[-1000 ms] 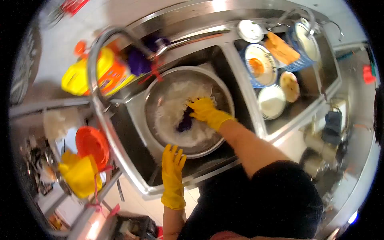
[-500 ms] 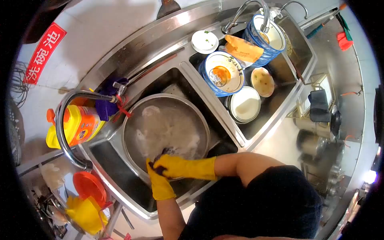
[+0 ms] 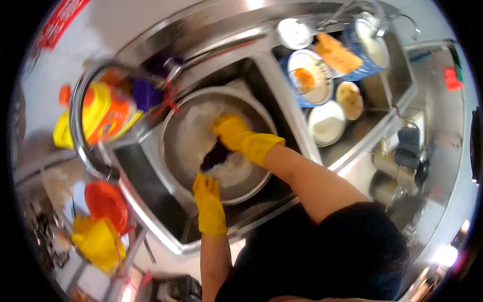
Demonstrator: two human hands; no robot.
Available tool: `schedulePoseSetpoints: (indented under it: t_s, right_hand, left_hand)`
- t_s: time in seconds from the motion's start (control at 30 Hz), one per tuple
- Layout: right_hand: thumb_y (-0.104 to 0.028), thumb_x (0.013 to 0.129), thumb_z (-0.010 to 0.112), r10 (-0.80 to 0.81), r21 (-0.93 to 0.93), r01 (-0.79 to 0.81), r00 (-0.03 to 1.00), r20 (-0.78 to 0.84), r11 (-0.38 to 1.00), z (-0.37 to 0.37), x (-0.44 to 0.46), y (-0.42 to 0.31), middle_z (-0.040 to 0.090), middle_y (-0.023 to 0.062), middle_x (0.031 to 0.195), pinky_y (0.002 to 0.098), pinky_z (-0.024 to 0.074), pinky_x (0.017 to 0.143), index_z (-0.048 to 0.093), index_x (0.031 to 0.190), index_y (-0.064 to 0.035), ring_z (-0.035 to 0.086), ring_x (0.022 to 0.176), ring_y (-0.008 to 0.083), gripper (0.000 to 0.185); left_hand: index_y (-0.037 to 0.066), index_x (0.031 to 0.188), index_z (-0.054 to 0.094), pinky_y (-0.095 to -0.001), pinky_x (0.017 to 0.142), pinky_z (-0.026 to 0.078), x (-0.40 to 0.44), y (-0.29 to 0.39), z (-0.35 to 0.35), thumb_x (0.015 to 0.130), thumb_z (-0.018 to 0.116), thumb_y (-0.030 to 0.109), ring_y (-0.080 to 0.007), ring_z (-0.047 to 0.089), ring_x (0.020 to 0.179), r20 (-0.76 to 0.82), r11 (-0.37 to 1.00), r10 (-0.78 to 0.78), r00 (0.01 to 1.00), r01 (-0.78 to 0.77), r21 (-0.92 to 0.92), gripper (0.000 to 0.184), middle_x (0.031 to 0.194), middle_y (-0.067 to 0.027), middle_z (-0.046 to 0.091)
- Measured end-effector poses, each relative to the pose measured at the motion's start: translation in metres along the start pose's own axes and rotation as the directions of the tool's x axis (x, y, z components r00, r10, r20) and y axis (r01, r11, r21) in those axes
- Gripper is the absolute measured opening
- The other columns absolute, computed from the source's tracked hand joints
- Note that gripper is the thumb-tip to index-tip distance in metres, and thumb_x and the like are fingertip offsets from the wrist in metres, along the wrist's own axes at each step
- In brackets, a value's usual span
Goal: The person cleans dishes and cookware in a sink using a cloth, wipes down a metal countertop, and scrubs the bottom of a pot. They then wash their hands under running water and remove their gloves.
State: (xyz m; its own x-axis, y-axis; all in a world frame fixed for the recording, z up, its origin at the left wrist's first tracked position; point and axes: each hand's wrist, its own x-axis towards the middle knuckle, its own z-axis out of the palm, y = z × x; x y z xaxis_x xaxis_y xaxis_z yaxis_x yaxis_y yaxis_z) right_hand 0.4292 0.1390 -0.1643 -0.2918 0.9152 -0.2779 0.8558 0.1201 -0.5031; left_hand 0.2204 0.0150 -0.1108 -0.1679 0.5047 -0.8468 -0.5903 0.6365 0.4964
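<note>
A dark purple cloth (image 3: 215,155) is stretched between my two yellow-gloved hands over a round metal basin (image 3: 270,146) of cloudy, sudsy water. My left hand (image 3: 206,190), at the basin's near rim, is closed on the cloth's lower end. Farther into the basin, my right hand (image 3: 234,132) grips the upper end. Its fingers are smeared by motion and partly hidden behind the glove's back. The basin sits inside the left sink compartment (image 3: 146,173).
A curved faucet (image 3: 78,118) arches beside a yellow detergent jug (image 3: 100,121) at left. The right compartment holds stacked blue-and-white bowls (image 3: 322,88), a white container (image 3: 327,123) and an orange packet (image 3: 339,54). A red basin (image 3: 106,204) and yellow gloves (image 3: 103,246) lie lower left.
My right hand has moved up and away from the left, drawing the cloth out between them. Before, both hands were together at the near rim. The camera view has shifted.
</note>
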Motion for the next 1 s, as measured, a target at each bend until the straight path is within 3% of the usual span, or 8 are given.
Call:
schedulePoseSetpoints:
  t_s: [0.1,0.17,0.3,0.33,0.57,0.7,0.8,1.0]
  right_hand:
    - [-0.019,0.081,0.060,-0.179,-0.205,0.141,0.967,-0.179,0.969,-0.004,-0.031,-0.020,0.065,0.0141,0.113,0.0442,0.0481,0.092,0.069,0.109,-0.0153,0.059,0.109,0.0364,0.029]
    - [-0.017,0.079,0.061,-0.415,-0.140,0.456,0.876,0.247,0.879,0.000,-0.032,-0.020,0.064,0.0144,0.114,0.0437,0.0472,0.093,0.068,0.111,-0.0159,0.057,0.113,0.0367,0.032]
    - [-0.008,0.079,0.062,0.220,0.300,-0.172,0.966,-0.133,0.938,0.038,-0.041,-0.036,0.065,0.0192,0.108,0.0445,0.0500,0.091,0.068,0.110,-0.0103,0.061,0.106,0.0378,0.032]
    - [-0.005,0.081,0.060,0.197,0.668,-0.136,0.980,-0.017,0.732,0.030,-0.055,-0.059,0.065,0.0211,0.109,0.0444,0.0503,0.090,0.067,0.110,-0.0083,0.062,0.102,0.0397,0.030]
    - [-0.021,0.089,0.062,0.118,0.841,0.008,0.989,-0.086,0.541,0.015,-0.107,-0.158,0.066,0.0181,0.112,0.0436,0.0472,0.095,0.067,0.109,-0.0083,0.060,0.108,0.0370,0.024]
    - [-0.028,0.088,0.062,-0.151,0.480,0.085,0.984,0.099,0.873,0.001,-0.049,-0.107,0.069,0.0175,0.103,0.0460,0.0533,0.081,0.069,0.104,-0.0115,0.065,0.098,0.0385,0.024]
    - [-0.024,0.085,0.065,-0.319,-0.020,0.353,0.867,0.383,0.935,-0.018,-0.007,-0.049,0.065,0.0187,0.103,0.0466,0.0502,0.083,0.066,0.103,-0.0093,0.062,0.097,0.0376,0.023]
    - [-0.020,0.088,0.064,0.192,0.268,-0.102,0.923,-0.334,0.958,0.024,-0.044,-0.030,0.063,0.0197,0.110,0.0422,0.0498,0.083,0.063,0.115,-0.0067,0.061,0.098,0.0354,0.030]
  left_hand:
    - [0.014,0.144,0.036,-0.0556,0.105,0.040,-0.002,0.001,-0.002,0.092,0.066,0.041,-0.0380,0.047,0.123,0.017,0.981,-0.183,0.983,0.184,-0.066,0.066,0.141,-0.0144,0.044]
    - [0.016,0.145,0.034,-0.0587,0.105,0.038,-0.004,0.000,-0.005,0.091,0.065,0.045,-0.0404,0.044,0.125,0.025,0.956,-0.276,0.961,0.278,-0.099,0.069,0.144,-0.0152,0.040]
    - [0.016,0.145,0.035,-0.0594,0.106,0.037,-0.006,0.000,0.005,0.091,0.063,0.050,-0.0403,0.044,0.125,0.061,0.913,-0.362,0.930,0.367,-0.176,0.070,0.144,-0.0168,0.040]
    - [0.015,0.144,0.037,-0.0581,0.106,0.038,-0.009,0.001,0.010,0.091,0.062,0.050,-0.0391,0.046,0.123,0.055,0.902,-0.380,0.923,0.383,-0.197,0.069,0.143,-0.0173,0.041]
    - [0.008,0.133,0.054,-0.0450,0.097,0.049,0.015,-0.010,-0.017,0.094,0.056,0.044,-0.0303,0.061,0.110,0.262,0.998,0.005,0.965,0.011,-0.057,0.052,0.122,-0.0148,0.062]
    - [0.009,0.123,0.059,-0.0424,0.091,0.053,0.029,-0.012,0.006,0.097,0.054,0.026,-0.0277,0.065,0.101,0.119,0.895,-0.284,0.951,0.307,-0.323,0.032,0.116,-0.0121,0.064]
    - [0.017,0.131,0.056,-0.0533,0.095,0.048,0.057,-0.045,-0.025,0.092,0.066,0.023,-0.0348,0.059,0.112,-0.036,0.999,-0.036,0.999,0.036,0.004,0.040,0.123,-0.0105,0.062]
    - [0.019,0.135,0.052,-0.0612,0.095,0.046,-0.010,0.002,0.018,0.094,0.059,0.041,-0.0378,0.052,0.120,-0.175,0.937,-0.320,0.931,0.283,-0.206,0.047,0.139,-0.0134,0.050]
